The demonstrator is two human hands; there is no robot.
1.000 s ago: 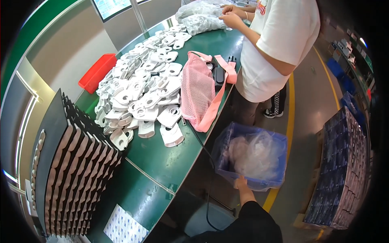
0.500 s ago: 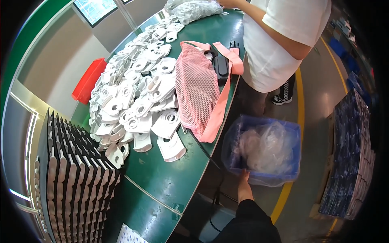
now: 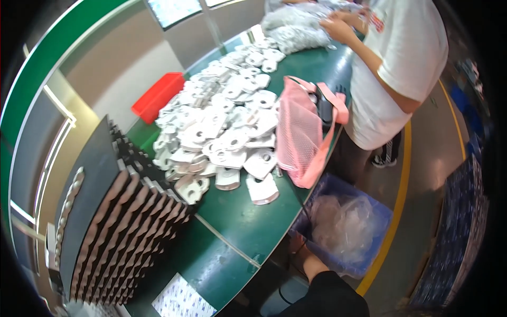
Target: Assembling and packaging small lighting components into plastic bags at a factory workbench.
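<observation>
Blue plastic crate [image 3: 369,211]: rectangular, thin-walled, standing on the floor just beside the curved edge of the desk [image 3: 237,227]. Contents: crumpled clear plastic bags [image 3: 343,227], glossy and translucent, filling most of it.

Right hand [image 3: 301,253]: reaches down to the near rim of the crate, dark sleeve behind it; it touches the rim, but whether the fingers are closed on it cannot be told from this angle. Left hand: out of view.

Desk: green, smooth, with a rounded border. On it:
- White flat parts [image 3: 222,132], a large loose heap; rounded tabs of stiff white material, each with a circular hole, spread from the middle of the desk toward its far end.
- Pink mesh bag [image 3: 301,137], soft netting with pink webbing straps, draped over the desk edge above the crate.
- Red plastic tray [image 3: 158,95], shallow, at the far left edge against the wall.
- Dark slotted rack [image 3: 116,227], ribbed, with rows of pale pieces set on edge, at the near left.
- Printed white sheet [image 3: 182,301], flat, at the near edge.

Another person in a white shirt [image 3: 401,63] stands at the far right of the desk, hands on a pile of bagged parts [image 3: 298,26].
</observation>
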